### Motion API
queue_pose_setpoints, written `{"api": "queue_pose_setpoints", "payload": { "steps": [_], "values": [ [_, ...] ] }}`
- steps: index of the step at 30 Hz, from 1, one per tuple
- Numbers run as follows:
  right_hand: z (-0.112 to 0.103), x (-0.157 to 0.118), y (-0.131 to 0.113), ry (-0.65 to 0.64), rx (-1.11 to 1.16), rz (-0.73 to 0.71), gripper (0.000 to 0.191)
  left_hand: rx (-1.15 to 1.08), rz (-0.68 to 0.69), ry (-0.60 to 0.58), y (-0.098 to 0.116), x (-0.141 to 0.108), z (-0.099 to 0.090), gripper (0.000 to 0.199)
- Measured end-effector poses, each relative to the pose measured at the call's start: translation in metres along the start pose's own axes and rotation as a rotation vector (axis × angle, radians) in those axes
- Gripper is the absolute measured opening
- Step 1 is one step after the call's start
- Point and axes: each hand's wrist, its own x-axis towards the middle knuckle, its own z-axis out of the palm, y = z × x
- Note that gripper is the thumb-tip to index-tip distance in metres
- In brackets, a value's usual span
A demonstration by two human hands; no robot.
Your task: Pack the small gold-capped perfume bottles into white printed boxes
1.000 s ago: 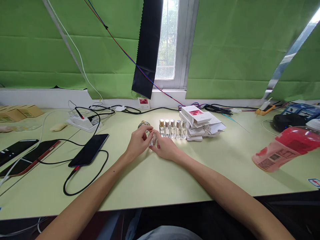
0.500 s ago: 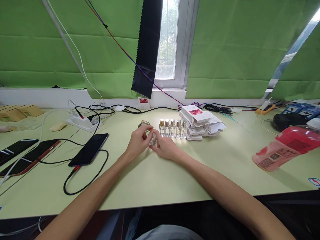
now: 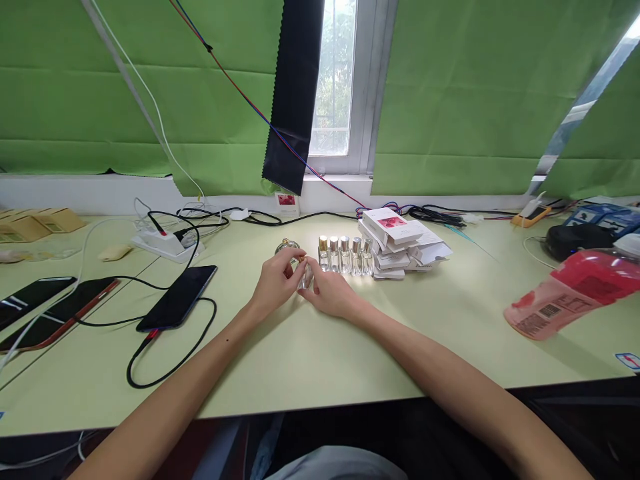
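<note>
Between my hands stands a small clear glass perfume bottle (image 3: 305, 279), partly hidden by fingers. My left hand (image 3: 278, 275) is closed, its thumb and fingertips pinching the gold-coloured top of the bottle. My right hand (image 3: 327, 288) is closed round the bottle's glass body from the right. Just behind my left hand sits a round glass piece with gold trim (image 3: 287, 245), half covered. To the right of my fingers is a row of several small glass bottles (image 3: 345, 256) with gold and silver caps, upright and close together.
White boxes with a red picture (image 3: 393, 227) are piled behind right. A pink drink bottle (image 3: 550, 300) leans at the right. A phone (image 3: 179, 299) with a black charging cable, two more dark devices and a power strip (image 3: 165, 243) lie left. Cables run along the wall.
The view has shifted very slightly. Both hands keep the same hold on the perfume bottle, and nothing else has visibly moved.
</note>
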Motion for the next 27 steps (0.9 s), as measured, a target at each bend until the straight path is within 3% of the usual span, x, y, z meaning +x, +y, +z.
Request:
{"api": "queue_pose_setpoints", "payload": {
  "steps": [27],
  "values": [
    [0.0016, 0.0007, 0.0028, 0.003, 0.005, -0.014, 0.064, 0.006, -0.002, -0.009, 0.001, 0.0003, 0.0001, 0.016]
  ]
}}
